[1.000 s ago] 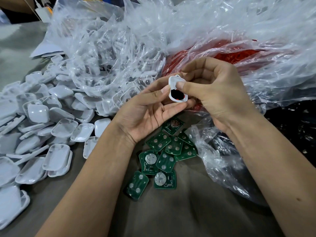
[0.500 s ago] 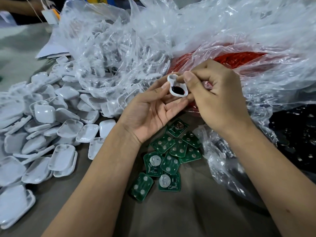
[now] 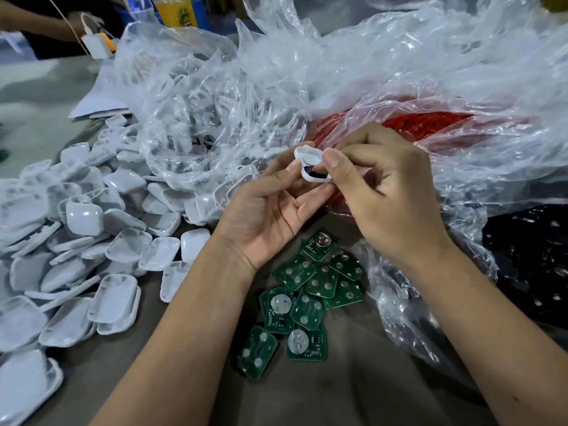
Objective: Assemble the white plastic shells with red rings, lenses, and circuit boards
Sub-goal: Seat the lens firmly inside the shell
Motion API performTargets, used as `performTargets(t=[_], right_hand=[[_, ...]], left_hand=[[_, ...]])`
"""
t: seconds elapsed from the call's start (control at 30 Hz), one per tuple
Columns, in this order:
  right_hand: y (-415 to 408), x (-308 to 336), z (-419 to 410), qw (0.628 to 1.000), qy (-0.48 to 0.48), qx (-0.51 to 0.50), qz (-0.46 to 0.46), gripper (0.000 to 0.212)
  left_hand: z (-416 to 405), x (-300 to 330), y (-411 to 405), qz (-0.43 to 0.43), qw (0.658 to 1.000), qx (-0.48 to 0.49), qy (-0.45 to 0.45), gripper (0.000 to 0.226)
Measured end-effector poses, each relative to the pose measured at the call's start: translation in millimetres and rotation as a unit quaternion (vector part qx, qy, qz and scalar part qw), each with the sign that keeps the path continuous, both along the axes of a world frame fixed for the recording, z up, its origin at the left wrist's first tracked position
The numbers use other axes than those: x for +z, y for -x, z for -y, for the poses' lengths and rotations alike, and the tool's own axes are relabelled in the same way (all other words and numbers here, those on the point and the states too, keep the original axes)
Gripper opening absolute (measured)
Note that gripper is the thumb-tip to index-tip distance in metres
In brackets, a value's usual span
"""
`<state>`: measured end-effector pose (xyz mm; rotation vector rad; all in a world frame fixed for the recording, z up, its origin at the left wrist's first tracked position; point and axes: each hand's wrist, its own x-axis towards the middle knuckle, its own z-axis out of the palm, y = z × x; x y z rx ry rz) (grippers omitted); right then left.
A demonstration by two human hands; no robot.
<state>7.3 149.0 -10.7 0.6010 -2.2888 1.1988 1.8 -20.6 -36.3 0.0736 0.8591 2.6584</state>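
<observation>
Left hand (image 3: 270, 216) and right hand (image 3: 378, 192) both gripping one white shell (image 3: 310, 166) above green circuit boards (image 3: 307, 299) scattered on the bench (image 3: 353, 379).

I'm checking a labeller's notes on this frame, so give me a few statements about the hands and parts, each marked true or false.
1. Both hands hold one white shell. True.
2. The green circuit boards lie in a bag. False: they lie loose on the table, below the hands.
3. The left hand rests flat on the table. False: it is raised, fingertips on the shell.
4. The red rings sit in a clear bag behind the right hand. True.
5. Loose white shells are heaped on the left. True.
</observation>
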Motion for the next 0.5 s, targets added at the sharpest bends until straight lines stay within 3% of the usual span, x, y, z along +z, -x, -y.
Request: performTargets(t=[0.1,0.2,0.3,0.4,0.5], right_hand=[[-1,16,7,0.999,0.041,-0.026,-0.021,0.014],[20,44,14,0.997,0.027,-0.076,-0.017,0.02],[64,70,20,0.986,-0.117,-0.112,0.046,0.018],[114,80,30,0.949,-0.283,-0.115,0.08,0.022],[141,76,40,0.913,-0.378,-0.09,0.126,0.032]], left_hand=[[0,0,1,-0.001,1.0,-0.001,-0.022,0.043],[1,0,3,-0.004,0.999,0.006,-0.04,0.066],[1,1,4,-0.003,0.999,0.003,-0.046,0.06],[1,3,3,0.001,0.999,0.0,-0.047,0.049],[1,3,4,0.016,0.999,0.005,-0.05,0.06]])
